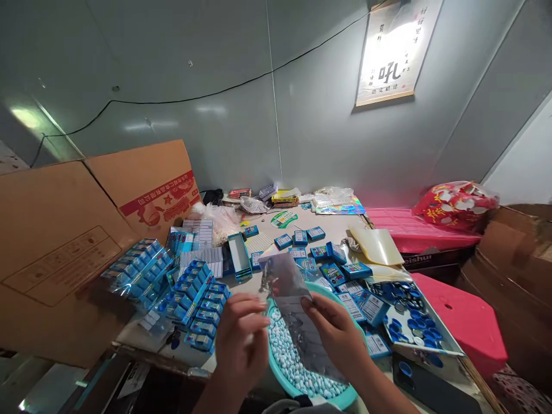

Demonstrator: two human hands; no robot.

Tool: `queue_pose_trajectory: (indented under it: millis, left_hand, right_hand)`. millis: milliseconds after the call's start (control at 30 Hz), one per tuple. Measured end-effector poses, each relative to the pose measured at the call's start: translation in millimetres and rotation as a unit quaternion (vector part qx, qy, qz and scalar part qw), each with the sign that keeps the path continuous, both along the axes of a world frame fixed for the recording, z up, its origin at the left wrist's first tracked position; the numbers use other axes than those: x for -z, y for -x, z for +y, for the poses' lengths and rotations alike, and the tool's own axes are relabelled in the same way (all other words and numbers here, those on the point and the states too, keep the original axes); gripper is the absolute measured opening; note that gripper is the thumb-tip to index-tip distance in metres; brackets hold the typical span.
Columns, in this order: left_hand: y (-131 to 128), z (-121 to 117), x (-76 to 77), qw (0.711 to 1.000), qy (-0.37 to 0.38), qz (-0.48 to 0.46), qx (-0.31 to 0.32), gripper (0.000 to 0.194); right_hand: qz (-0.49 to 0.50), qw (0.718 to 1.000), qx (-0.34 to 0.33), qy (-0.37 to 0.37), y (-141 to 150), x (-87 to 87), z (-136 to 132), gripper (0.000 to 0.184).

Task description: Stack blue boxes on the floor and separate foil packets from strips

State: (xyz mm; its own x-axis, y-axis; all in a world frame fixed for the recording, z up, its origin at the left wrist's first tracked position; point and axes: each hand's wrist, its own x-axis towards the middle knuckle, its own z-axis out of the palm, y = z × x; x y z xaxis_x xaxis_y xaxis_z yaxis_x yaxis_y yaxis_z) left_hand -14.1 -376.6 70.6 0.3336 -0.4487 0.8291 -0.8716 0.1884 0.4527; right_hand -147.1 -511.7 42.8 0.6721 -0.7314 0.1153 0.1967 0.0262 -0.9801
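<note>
A clear plastic bag (297, 322) is pinched at its right edge by my right hand (334, 330). It hangs over a turquoise basin (276, 376) full of small pale blue and white candies (288, 362). Just left of the bag is my left hand (241, 339), its fingers half curled, with a gap between them and the thumb. Nothing shows in that hand. Small blue boxes (332, 275) lie loose behind and to the right of the basin.
Blue boxes in rows (190, 296) stand at left before a large cardboard carton (64, 247). On the right are a white tray (425, 345) of blue caps, a black phone (435, 385) and a pink stool (463, 316). Assorted packaging (284, 198) lines the table's back.
</note>
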Motion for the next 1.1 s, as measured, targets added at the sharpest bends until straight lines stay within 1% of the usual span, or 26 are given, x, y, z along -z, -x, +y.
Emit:
queue_pose_trajectory:
  millis: [33, 67, 100, 167, 267, 367, 433, 467, 533, 567, 633, 667, 733, 800, 833, 900, 1000, 1100]
  left_hand:
    - [2, 1, -4.7, 0.995, -0.063, -0.077, 0.009, 0.037]
    - [3, 0, -8.5, 0.986, -0.115, -0.122, 0.005, 0.041]
    - [2, -2, -11.1, 0.979, -0.151, -0.139, -0.010, 0.042]
    - [-6, -5, -12.2, 0.975, -0.177, -0.128, -0.035, 0.041]
    - [-25, -4, -7.7, 0.982, -0.156, -0.099, -0.041, 0.035]
    - [-44, 5, -3.9, 0.989, -0.119, -0.071, -0.040, 0.023]
    - [-55, 13, -5.1, 0.992, -0.093, -0.045, -0.072, 0.018]
    - [-60, 17, -7.2, 0.991, -0.079, -0.043, -0.095, 0.017]
    - [-67, 26, -14.2, 0.988, -0.038, -0.090, -0.123, 0.017]
    - [-70, 31, -18.8, 0.984, -0.014, -0.130, -0.117, 0.019]
    - [-72, 39, -29.2, 0.977, 0.017, -0.198, -0.070, 0.023]
    - [-72, 42, -34.2, 0.976, 0.010, -0.212, -0.042, 0.025]
    - [-71, 45, -42.0, 0.981, -0.048, -0.187, -0.002, 0.025]
    - [-73, 45, -45.5, 0.986, -0.105, -0.129, 0.012, 0.021]
    - [-76, 45, -45.6, 0.988, -0.117, -0.099, 0.014, 0.019]
    - [-82, 46, -43.5, 0.992, -0.108, -0.056, 0.014, 0.019]
    - [-93, 51, -38.4, 0.997, -0.076, -0.020, 0.025, 0.019]
    - [-100, 57, -33.3, 0.996, -0.084, 0.005, 0.022, 0.020]
  right_hand:
    - [-0.005, 1.000, -0.013, 0.001, -2, -0.4, 4, 0.032]
    - [-0.011, 1.000, -0.023, 0.001, -3, -0.8, 8, 0.032]
    - [-0.016, 0.999, -0.028, -0.001, -4, -1.3, 11, 0.033]
    - [-0.019, 1.000, -0.022, -0.010, -7, -2.3, 17, 0.034]
    - [-0.009, 1.000, -0.014, -0.020, -11, -4.3, 24, 0.035]
    - [-0.018, 1.000, -0.005, 0.004, -20, -7.6, 31, 0.037]
    - [-0.034, 0.999, 0.003, 0.024, -30, -12.0, 38, 0.034]
    - [-0.044, 0.999, 0.003, 0.026, -36, -14.9, 42, 0.030]
    - [-0.062, 0.998, -0.001, 0.019, -48, -22.0, 52, 0.021]
    - [-0.070, 0.997, 0.001, 0.015, -54, -25.7, 57, 0.022]
    - [-0.075, 0.997, 0.003, 0.018, -66, -31.9, 66, 0.025]
    - [-0.077, 0.997, 0.004, 0.025, -71, -34.1, 70, 0.023]
    - [-0.085, 0.996, 0.009, 0.032, -81, -36.3, 77, 0.016]
    - [-0.097, 0.995, 0.028, 0.028, -90, -36.6, 83, 0.011]
    - [-0.100, 0.994, 0.043, 0.025, -94, -36.3, 85, 0.009]
    - [-0.110, 0.992, 0.058, 0.021, -100, -35.9, 90, 0.009]
    - [-0.132, 0.990, 0.045, 0.016, -108, -35.9, 98, 0.013]
    - [-0.136, 0.989, 0.052, -0.012, -115, -35.3, 105, 0.012]
